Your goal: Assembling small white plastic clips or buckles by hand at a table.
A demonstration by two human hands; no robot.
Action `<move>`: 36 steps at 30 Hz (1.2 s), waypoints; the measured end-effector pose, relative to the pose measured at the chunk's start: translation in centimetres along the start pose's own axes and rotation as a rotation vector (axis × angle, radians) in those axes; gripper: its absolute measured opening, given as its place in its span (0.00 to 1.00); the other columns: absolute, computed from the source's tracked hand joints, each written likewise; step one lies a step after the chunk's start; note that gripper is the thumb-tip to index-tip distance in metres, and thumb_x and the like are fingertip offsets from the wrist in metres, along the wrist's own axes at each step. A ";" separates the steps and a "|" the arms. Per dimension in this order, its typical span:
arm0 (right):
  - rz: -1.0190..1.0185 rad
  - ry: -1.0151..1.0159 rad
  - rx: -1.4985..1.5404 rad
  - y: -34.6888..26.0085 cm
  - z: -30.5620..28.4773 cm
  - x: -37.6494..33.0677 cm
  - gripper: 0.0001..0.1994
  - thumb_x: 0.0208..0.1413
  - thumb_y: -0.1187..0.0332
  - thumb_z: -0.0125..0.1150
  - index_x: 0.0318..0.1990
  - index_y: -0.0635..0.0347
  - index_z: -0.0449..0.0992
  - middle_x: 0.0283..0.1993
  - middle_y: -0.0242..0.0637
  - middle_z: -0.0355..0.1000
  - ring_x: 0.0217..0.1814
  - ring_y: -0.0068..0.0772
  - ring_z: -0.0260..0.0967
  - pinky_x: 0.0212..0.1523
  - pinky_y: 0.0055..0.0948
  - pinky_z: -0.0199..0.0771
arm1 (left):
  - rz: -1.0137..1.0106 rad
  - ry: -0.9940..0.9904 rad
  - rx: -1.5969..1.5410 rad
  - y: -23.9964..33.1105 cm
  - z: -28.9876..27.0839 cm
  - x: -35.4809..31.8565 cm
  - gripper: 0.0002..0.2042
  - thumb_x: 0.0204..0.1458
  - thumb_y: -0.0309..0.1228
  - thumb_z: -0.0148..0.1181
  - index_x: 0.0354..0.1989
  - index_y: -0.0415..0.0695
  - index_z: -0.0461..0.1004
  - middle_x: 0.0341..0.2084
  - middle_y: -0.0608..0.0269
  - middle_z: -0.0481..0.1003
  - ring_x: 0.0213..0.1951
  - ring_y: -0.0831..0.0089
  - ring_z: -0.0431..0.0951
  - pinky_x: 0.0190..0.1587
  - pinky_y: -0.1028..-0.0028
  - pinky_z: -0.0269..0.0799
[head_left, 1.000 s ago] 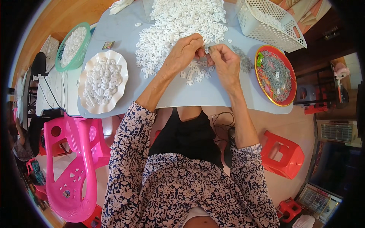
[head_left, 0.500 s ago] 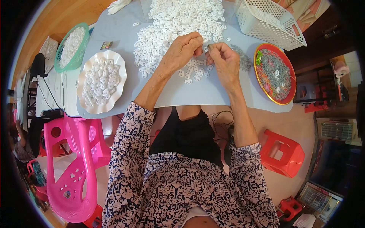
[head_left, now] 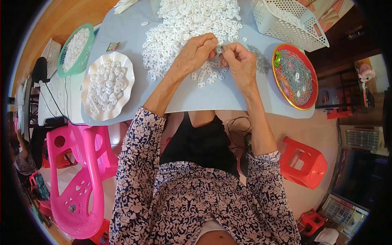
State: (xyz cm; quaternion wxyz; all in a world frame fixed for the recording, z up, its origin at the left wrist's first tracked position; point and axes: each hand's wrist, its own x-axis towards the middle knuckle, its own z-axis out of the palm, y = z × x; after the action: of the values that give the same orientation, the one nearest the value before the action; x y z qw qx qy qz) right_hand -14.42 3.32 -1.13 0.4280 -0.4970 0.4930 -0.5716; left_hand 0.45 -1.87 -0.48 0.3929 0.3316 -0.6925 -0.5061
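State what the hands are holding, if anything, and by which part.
It cannot be told: the left hand and right hand are curled close together by the loose white pieces, hiding anything pinched.

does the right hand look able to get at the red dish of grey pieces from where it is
Probably yes: the red dish sits on the table just to the right of the right hand, open on top, with only a low scatter of grey pieces between them.
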 end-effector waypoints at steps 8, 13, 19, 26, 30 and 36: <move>-0.008 0.004 0.006 0.0 0.0 0.0 0.08 0.54 0.70 0.57 0.26 0.65 0.71 0.21 0.28 0.68 0.22 0.15 0.62 0.23 0.16 0.62 | 0.034 -0.020 0.091 0.2 -0.3 -0.1 0.13 0.56 0.35 0.43 0.25 0.39 0.66 0.16 0.66 0.65 0.23 0.78 0.63 0.27 0.76 0.61; -0.010 0.043 0.024 0.0 0.2 -0.1 0.09 0.55 0.69 0.57 0.28 0.66 0.73 0.22 0.29 0.69 0.22 0.15 0.63 0.24 0.17 0.63 | 0.068 -0.004 0.134 0.3 0.0 -0.1 0.13 0.56 0.35 0.43 0.25 0.39 0.66 0.16 0.65 0.65 0.22 0.77 0.63 0.26 0.74 0.62; -0.010 0.051 -0.019 -0.1 0.1 0.0 0.09 0.56 0.69 0.56 0.28 0.66 0.73 0.21 0.29 0.69 0.22 0.15 0.62 0.24 0.17 0.64 | 0.043 0.014 0.114 0.5 0.5 -0.1 0.14 0.57 0.36 0.43 0.26 0.39 0.67 0.16 0.65 0.65 0.22 0.77 0.64 0.27 0.75 0.62; -0.039 0.068 0.045 0.3 0.3 0.1 0.09 0.56 0.69 0.56 0.29 0.66 0.73 0.21 0.28 0.68 0.22 0.15 0.62 0.24 0.17 0.63 | 0.039 -0.015 0.027 0.3 0.7 0.0 0.13 0.57 0.35 0.43 0.27 0.39 0.68 0.17 0.67 0.66 0.23 0.78 0.64 0.27 0.76 0.62; -0.036 0.067 0.045 0.2 0.1 0.1 0.09 0.56 0.69 0.56 0.29 0.67 0.73 0.21 0.28 0.68 0.22 0.15 0.62 0.24 0.17 0.64 | 0.048 0.014 0.044 0.6 0.6 -0.1 0.12 0.57 0.33 0.42 0.26 0.39 0.67 0.17 0.67 0.65 0.23 0.79 0.63 0.27 0.77 0.61; -0.035 0.059 0.030 0.1 0.1 0.0 0.09 0.56 0.69 0.56 0.30 0.67 0.73 0.22 0.29 0.69 0.22 0.15 0.62 0.25 0.17 0.65 | 0.064 0.008 0.100 0.5 0.4 -0.1 0.12 0.56 0.33 0.42 0.25 0.39 0.66 0.17 0.67 0.65 0.22 0.79 0.62 0.26 0.77 0.61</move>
State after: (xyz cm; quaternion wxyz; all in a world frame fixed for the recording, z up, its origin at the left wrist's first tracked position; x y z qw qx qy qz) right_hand -14.33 3.27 -1.25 0.4105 -0.4820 0.4880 -0.6008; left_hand 0.07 -1.49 -0.14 0.3945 0.3305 -0.7257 -0.4566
